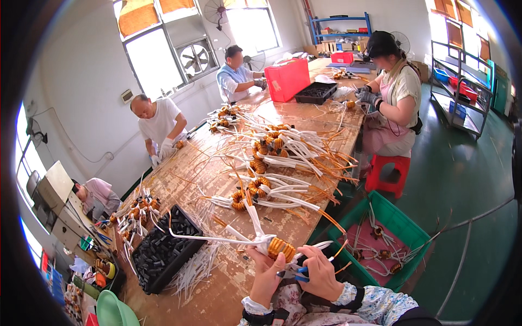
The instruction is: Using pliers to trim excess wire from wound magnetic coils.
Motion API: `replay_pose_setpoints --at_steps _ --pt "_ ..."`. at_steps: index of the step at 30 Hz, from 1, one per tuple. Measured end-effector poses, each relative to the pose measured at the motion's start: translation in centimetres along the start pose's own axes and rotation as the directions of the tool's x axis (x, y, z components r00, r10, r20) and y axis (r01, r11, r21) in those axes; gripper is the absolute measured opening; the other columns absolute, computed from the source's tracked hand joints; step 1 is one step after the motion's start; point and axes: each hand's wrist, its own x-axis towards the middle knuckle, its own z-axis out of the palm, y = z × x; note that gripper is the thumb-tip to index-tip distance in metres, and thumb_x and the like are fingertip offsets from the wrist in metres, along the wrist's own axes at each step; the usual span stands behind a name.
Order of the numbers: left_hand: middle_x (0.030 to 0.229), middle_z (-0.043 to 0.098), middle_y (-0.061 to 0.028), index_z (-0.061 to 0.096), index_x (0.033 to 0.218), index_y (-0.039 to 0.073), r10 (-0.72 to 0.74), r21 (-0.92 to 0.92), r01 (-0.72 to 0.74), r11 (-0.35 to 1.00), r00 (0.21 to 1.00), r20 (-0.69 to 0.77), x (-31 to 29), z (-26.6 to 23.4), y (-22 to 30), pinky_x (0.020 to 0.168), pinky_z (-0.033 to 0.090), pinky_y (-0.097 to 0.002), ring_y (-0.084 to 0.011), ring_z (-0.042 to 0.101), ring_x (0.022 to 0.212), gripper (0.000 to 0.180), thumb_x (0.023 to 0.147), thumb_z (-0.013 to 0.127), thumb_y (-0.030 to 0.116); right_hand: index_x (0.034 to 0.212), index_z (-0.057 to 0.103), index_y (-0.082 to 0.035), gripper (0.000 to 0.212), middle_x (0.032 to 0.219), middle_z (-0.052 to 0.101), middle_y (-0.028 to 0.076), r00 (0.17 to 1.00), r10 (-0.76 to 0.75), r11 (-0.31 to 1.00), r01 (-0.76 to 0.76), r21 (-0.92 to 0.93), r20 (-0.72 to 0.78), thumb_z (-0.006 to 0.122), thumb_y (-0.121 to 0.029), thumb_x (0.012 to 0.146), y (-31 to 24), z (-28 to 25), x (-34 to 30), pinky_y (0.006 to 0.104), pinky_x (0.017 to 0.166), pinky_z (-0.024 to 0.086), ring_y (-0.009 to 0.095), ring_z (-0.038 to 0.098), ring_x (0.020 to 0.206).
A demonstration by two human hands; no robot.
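Nearest, at the lower edge: left hand (265, 274) closed around a copper-wound toroid coil (281, 248), thumb and fingers gripping it from below at the bench edge. Right hand (321, 273) clenched on small blue-handled cutters (296, 271), nose pointing left toward the coil — tool just beneath and right of the winding, nearly touching. Coil's white-sleeved leads (228, 238) trailing up and to the left across the bench, so long axis running away from the cutters, bare orange ends sticking out to the right near the right hand's fingers.

Just left, on the wooden workbench (190, 179): black tray (163, 252) packed with small dark parts, loose white sleeving beside it. To the right, below the bench, a green crate (399, 225) holding a few finished coils.

Further up the bench — rows of like coils (261, 187) with sleeved leads. Far end: red bin (287, 80), three other people at work along the sides, windows and wall fans behind.
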Motion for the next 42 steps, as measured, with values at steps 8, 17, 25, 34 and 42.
replay_pose_setpoints --at_steps 8,17,25,34,42 --pt "0.149 0.018 -0.0092 0.023 0.144 0.006 0.121 0.296 -0.223 0.929 0.937 0.327 3.1 0.4 5.1 0.089 0.051 -0.0349 -0.0262 0.031 0.133 0.071 0.082 0.055 -0.007 0.081 0.049 -0.004 0.023 0.065 0.051 0.014 0.976 0.202 0.964 -0.184 0.192 -0.083 0.067 -0.002 0.067 1.1 -1.0 8.1 0.0373 0.05 0.043 0.031 0.054 0.055" --pt "0.142 0.036 -0.0093 0.049 0.131 0.006 -0.03 0.465 -0.129 0.876 0.947 0.32 3.6 -3.7 0.8 0.085 0.051 -0.0305 -0.0219 0.039 0.129 0.045 0.087 0.052 -0.003 0.087 0.047 -0.005 0.025 0.072 0.054 0.016 0.984 -0.179 0.983 0.177 0.051 0.018 0.065 -0.005 0.071 13.2 2.3 22.2 0.042 0.059 0.044 0.036 0.056 0.066" --pt "0.12 0.058 -0.0067 0.06 0.117 0.004 -0.132 0.504 -0.023 0.863 0.954 0.268 3.6 -5.9 -6.3 0.083 0.048 -0.0255 -0.0137 0.055 0.106 0.027 0.091 0.054 0.004 0.092 0.047 -0.006 0.039 0.086 0.054 0.01 0.969 -0.203 0.898 0.243 -0.366 0.144 0.073 -0.025 0.071 20.8 10.3 19.8 0.0396 0.073 0.043 0.03 0.056 0.084" --pt "0.103 0.063 -0.0078 0.064 0.11 0.005 -0.148 0.621 -0.065 0.781 0.947 0.286 3.9 -5.5 -6.4 0.077 0.047 -0.0262 -0.0144 0.059 0.092 0.022 0.089 0.056 0.006 0.097 0.04 -0.006 0.06 0.094 0.044 0.013 0.919 -0.189 0.923 0.287 -0.257 0.347 0.073 -0.049 0.07 22.9 8.6 19.7 0.0413 0.078 0.037 0.031 0.046 0.089" --pt "0.103 0.065 -0.0067 0.064 0.11 0.005 -0.192 0.648 -0.077 0.757 0.923 0.335 3.5 -6.2 -6.4 0.082 0.046 -0.0256 -0.0133 0.06 0.094 0.022 0.089 0.056 0.006 0.096 0.037 -0.008 0.046 0.1 0.041 0.015 0.979 -0.203 0.942 0.2 -0.27 0.018 0.072 -0.029 0.075 18.8 4.5 14.4 0.0418 0.079 0.032 0.032 0.04 0.088"
